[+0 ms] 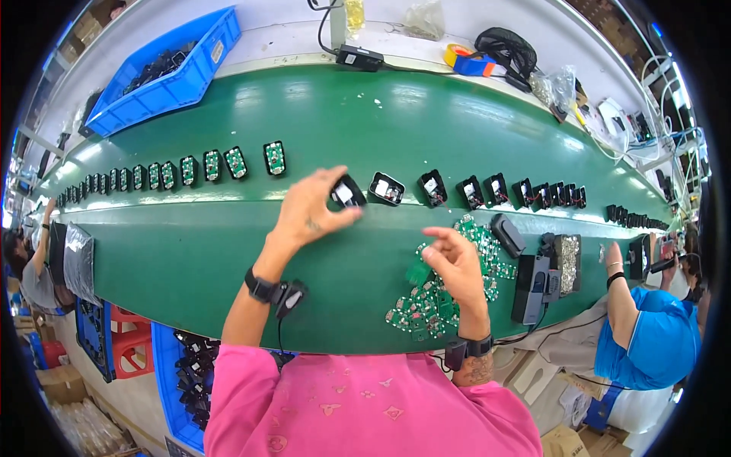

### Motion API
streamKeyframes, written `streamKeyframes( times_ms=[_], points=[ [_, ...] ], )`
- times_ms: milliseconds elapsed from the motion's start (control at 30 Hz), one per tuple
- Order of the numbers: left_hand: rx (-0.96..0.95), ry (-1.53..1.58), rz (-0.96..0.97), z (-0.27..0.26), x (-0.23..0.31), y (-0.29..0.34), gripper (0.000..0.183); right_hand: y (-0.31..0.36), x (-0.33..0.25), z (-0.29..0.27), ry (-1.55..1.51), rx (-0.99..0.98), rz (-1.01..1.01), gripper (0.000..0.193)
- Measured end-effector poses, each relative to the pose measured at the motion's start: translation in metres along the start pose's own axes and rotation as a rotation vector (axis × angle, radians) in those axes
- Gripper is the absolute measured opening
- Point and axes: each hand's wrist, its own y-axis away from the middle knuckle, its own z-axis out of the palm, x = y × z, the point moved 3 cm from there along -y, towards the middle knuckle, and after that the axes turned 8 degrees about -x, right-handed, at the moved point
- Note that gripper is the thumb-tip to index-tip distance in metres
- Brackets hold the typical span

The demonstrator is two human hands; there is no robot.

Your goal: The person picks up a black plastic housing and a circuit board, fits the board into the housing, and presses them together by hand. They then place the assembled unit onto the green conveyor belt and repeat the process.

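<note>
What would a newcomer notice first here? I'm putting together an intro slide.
First, the long green belt curving across the view, with a row of small black housings strung along it. At its middle the left hand holds one black housing over the belt. The right hand hovers above a heap of green circuit boards at the near edge.

Bright, even indoor light from overhead fills a round fisheye view with black corners. The green belt (228, 259) shows soft white patches of glare along its upper middle and a pale streak at the left. Shadows are faint and short beneath the small black cases. The centre is sharp; straight edges bow strongly toward the rim, where the blue crate (164, 72) at upper left and the cables at upper right look squeezed and smeared. The right edge is slightly overexposed.
</note>
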Motion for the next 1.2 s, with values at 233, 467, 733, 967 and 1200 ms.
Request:
streamKeyframes(
  times_ms=[233,467,733,967,1200],
  points=[
    [-0.602,-0.066,-0.002,0.004,0.077,0.016,0.09,-0.012,-0.05,0.037,0.008,-0.626,-0.012,0.039],
    [-0.609,0.713,-0.027,0.008,0.081,0.038,0.064,-0.002,-0.032,0.029,-0.612,-0.325,0.218,0.008],
    [-0.397,1.353,-0.325,0.071,0.076,0.067,0.024,0.005,-0.021,0.027,-0.66,-0.11,0.183,0.021],
    [-0.314,1.505,-0.571,0.078,0.084,0.077,0.029,0.02,-0.013,0.024,-0.838,-0.199,0.094,0.029],
    [-0.206,1.606,-0.545,0.079,0.093,0.077,0.029,0.023,-0.005,0.019,-0.56,-0.177,0.126,0.01]
  ],
)
